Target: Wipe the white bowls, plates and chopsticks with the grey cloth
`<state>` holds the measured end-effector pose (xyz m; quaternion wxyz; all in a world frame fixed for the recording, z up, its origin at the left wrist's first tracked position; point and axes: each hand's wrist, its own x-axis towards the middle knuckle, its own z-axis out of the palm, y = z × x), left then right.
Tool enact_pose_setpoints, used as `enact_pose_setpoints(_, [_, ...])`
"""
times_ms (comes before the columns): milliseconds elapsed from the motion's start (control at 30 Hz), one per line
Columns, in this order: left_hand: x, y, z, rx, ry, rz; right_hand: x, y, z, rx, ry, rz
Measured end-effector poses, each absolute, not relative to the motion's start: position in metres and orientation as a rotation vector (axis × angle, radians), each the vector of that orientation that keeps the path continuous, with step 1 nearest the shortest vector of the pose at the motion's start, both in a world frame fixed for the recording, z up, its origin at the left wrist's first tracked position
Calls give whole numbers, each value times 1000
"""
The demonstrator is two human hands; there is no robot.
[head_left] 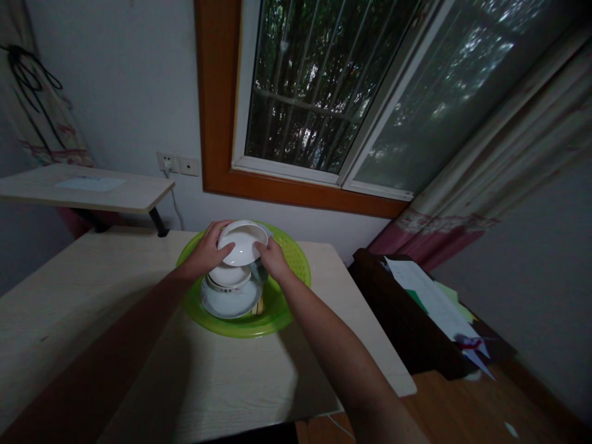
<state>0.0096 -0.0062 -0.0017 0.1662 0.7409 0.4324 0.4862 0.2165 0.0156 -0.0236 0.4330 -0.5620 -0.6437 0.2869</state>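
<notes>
Both my hands grip a white bowl [245,237], tilted so that its inside faces me. My left hand [213,248] has its thumb over the rim on the left side. On the right side, my right hand [274,256] holds the rim with its thumb inside. Below it are more white bowls [229,276], resting on a white plate [229,302]. All this crockery is in or over a lime-green plastic basin [272,324] with a perforated pattern. Something yellowish [258,306] lies beside the plate; I cannot make out what it is.
The basin stands on a pale wooden table [231,376]. A raised shelf [92,200] with a paper [90,184] is at the back left. To the right, a dark cabinet [393,302] bears papers [430,302]. A window [324,92] and wall lie behind.
</notes>
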Motion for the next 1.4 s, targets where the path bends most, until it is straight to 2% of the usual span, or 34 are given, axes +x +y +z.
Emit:
enact_pose_setpoints(267, [9, -5, -8, 2070, 1296, 1319, 215, 12, -16, -1526, -1710, 432])
enact_pose_setpoints(600, [7, -6, -13, 2334, 1311, 1212, 217, -6, -2, -1539, -1980, 6])
enact_pose_setpoints(700, [8, -6, -11, 2351, 1334, 1225, 215, -6, -2, -1536, -1953, 16])
enact_pose_setpoints(900, [13, -6, -4, 2168, 1381, 1333, 217, 13, -17, -1542, -1686, 276])
enact_pose_setpoints(1067, [12, -2, -7, 2097, 1327, 1285, 216, 21, -25, -1475, -1576, 446])
enact_pose_setpoints(1200, [10, -4, -6, 2119, 1335, 1254, 212, 12, -18, -1543, -1669, 385])
enact_pose_setpoints(1400, [11, -6, -6, 2245, 1334, 1181, 214, -3, -3, -1665, -1890, 120])
